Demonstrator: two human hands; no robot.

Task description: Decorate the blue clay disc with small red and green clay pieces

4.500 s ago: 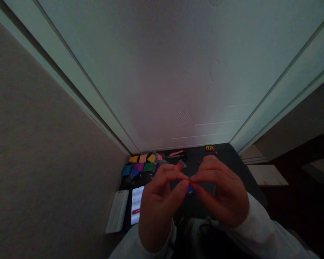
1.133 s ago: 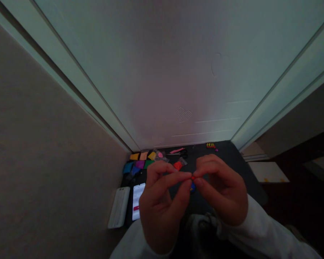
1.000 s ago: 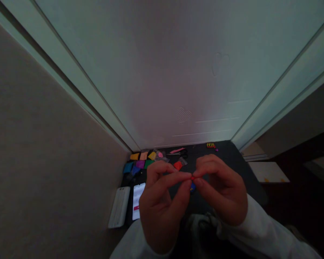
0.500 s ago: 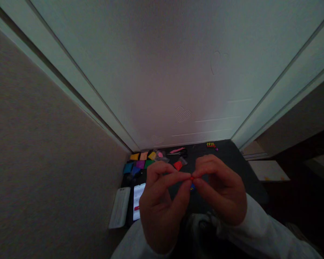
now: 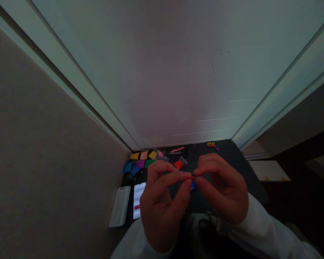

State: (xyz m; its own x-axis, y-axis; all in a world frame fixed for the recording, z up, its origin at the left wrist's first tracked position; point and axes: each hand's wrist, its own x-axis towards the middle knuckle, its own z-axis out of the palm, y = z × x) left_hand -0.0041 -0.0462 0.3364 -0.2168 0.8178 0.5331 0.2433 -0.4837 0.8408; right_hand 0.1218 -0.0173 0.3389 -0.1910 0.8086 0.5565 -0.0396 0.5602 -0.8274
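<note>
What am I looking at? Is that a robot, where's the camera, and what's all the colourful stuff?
No robot here! These are a person's own bare hands, seen from a camera worn on their head, looking forward and down. The left hand pinches a tiny red piece. The right hand has its fingertips right beside it; whether they grip it too is hard to tell. On the dark tabletop lie colourful packets, scissors, a lit phone and a red packet. It's too dim to tell what's in the packets.
</note>
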